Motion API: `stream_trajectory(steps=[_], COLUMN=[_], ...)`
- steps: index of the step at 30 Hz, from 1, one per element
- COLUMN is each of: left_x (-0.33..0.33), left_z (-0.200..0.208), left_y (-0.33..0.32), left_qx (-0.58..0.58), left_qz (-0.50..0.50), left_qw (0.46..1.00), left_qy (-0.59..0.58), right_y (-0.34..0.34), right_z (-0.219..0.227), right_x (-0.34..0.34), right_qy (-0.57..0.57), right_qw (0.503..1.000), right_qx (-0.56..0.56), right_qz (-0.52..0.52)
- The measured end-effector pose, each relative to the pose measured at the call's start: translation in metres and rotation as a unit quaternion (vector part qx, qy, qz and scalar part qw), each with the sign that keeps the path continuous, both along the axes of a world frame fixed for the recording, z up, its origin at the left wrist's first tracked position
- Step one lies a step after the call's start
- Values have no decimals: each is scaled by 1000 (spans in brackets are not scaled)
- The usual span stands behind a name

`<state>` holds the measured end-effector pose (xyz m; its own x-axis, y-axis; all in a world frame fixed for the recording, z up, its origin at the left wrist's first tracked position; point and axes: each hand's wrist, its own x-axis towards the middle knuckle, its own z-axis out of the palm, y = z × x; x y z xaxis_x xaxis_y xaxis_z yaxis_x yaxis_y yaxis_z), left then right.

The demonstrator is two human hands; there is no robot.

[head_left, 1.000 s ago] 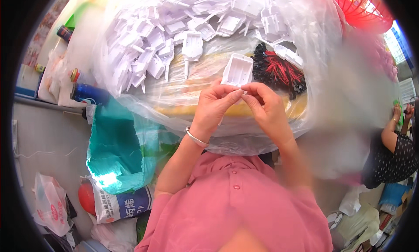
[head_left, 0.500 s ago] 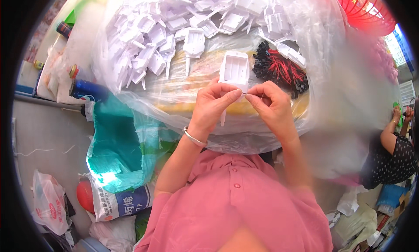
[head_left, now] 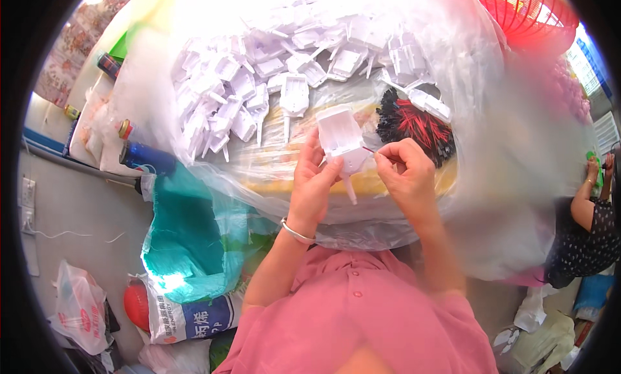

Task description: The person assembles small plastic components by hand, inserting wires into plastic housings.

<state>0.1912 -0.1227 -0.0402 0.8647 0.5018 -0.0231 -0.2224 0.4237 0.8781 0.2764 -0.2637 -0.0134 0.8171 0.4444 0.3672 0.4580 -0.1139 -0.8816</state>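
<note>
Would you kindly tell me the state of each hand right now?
Left hand: closed, holding a white plastic case between thumb and fingers.
Right hand: closed, pinching a thin dark-red wire beside it.

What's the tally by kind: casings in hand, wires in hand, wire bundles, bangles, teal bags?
White casing in left hand: 1
Thin wire at right hand: 1
Wire bundle: 1
Bangle: 1
Teal bag: 1
Total: 5
Heaped casings overlap too much to count.
</note>
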Motion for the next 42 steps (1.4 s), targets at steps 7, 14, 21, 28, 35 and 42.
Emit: stream_trajectory(steps=[7, 14, 21, 28, 35, 42], left_x=[1, 3, 2, 5, 4, 4], left_z=[6, 5, 6, 3, 0, 1], left_y=[-8, -9, -12, -15, -16, -17], left_qx=[45, 141, 170, 219, 253, 253], left_qz=[-1, 8, 1, 23, 32, 32], left_qw=[999, 990, 985, 976, 967, 967], left_qy=[2, -12, -6, 3, -7, -9], right_y=[17, 21, 21, 21, 23, 23], right_z=[-9, -16, -16, -16, -15, -15], right_x=[6, 10, 10, 11, 12, 9], right_qy=[-126, -145, -139, -144, -123, -129], right_qw=[989, 985, 985, 983, 987, 986], right_qx=[-37, -49, -63, -66, -62, -66], right_qz=[-64, -75, -84, -91, -88, -85])
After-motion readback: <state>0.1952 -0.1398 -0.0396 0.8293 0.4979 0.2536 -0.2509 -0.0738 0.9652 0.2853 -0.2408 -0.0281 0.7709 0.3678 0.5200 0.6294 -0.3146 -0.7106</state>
